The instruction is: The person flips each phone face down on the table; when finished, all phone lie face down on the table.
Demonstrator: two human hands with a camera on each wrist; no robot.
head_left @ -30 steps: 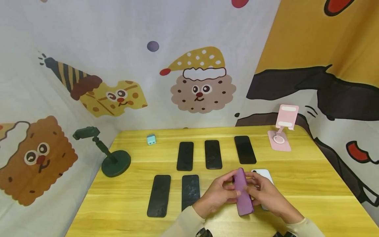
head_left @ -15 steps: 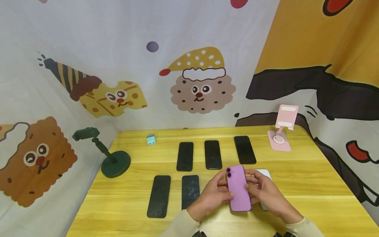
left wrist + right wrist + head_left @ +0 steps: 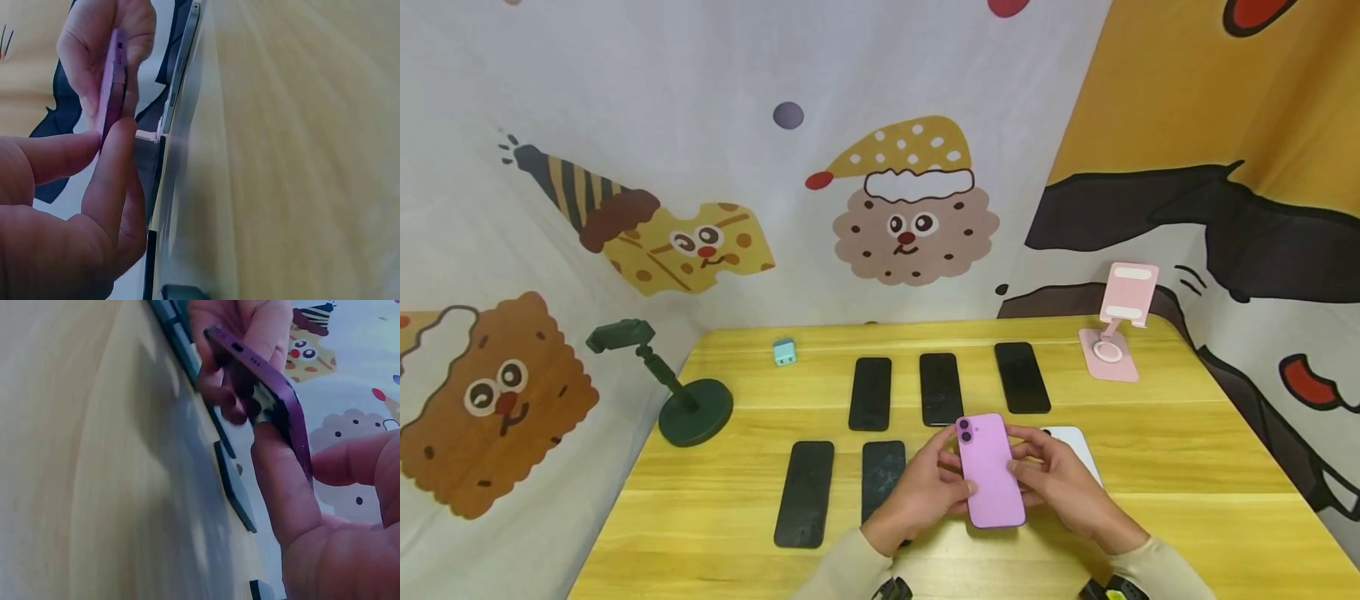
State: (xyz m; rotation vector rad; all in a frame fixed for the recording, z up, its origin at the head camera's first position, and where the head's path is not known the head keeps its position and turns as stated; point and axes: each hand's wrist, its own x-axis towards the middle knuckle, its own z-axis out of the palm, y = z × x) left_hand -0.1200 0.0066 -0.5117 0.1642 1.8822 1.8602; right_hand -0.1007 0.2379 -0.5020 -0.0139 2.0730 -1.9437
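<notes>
A purple phone (image 3: 991, 472) with two stacked camera lenses is held above the table, its back facing up. My left hand (image 3: 927, 485) pinches its left edge, thumb on the back and fingers beneath. On the opposite edge, my right hand (image 3: 1060, 483) grips it the same way. The right wrist view shows the phone's dark screen side (image 3: 247, 387) facing down, fingers under it. A white phone (image 3: 1077, 450) lies partly hidden behind the right hand. Beside the left hand lies a dark phone (image 3: 882, 475), partly covered by the forearm.
Another dark phone (image 3: 804, 494) lies at the front left. Behind stand several black phones in a row, including a left one (image 3: 870, 394) and a right one (image 3: 1022, 377). A green stand (image 3: 696, 412), a blue charger plug (image 3: 784, 352) and a pink phone stand (image 3: 1108, 354) sit around the table's edges.
The purple phone has turned from nearly edge-on to showing its back with the camera lenses, and has moved left. Both hands have shifted slightly left with it, uncovering more of the white phone.
</notes>
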